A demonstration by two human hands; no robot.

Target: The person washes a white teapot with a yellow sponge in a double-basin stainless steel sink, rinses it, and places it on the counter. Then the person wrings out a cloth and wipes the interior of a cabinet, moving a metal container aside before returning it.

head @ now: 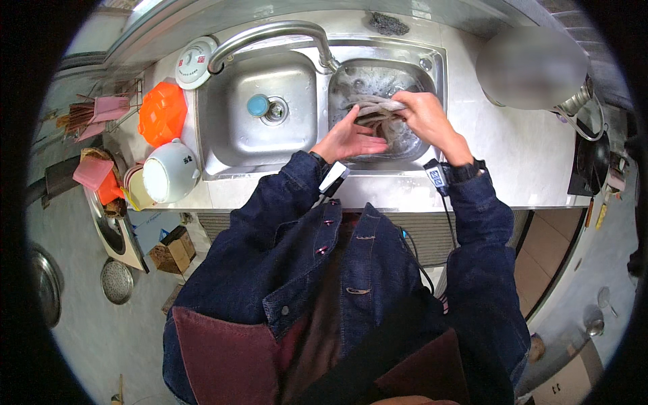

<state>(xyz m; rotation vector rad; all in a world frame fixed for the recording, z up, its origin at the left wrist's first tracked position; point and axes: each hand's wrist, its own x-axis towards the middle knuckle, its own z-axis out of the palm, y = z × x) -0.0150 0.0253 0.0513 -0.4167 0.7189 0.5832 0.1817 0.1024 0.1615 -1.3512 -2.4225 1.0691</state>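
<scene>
My right hand (pixel 428 116) grips one end of a wet grey cloth (pixel 377 107) above the right basin (pixel 424 93) of a steel double sink. The cloth hangs leftward in bunched folds. Sudsy water (pixel 367 78) lies below it. My left hand (pixel 352 140) is beside the cloth, palm turned toward it, with its fingers apart. Its thumb reaches the cloth's left part; whether it presses on it I cannot tell. A curved steel faucet (pixel 283 28) ends over the divider between the two basins.
In the left basin (pixel 238 116), a blue round cap (pixel 258 105) sits by the drain. Left of the sink stand a white lid (pixel 195 61), an orange faceted bowl (pixel 162 114) and a white pot (pixel 169 172). A dark scouring pad (pixel 389 24) lies behind. Far right is a blurred object (pixel 531 66).
</scene>
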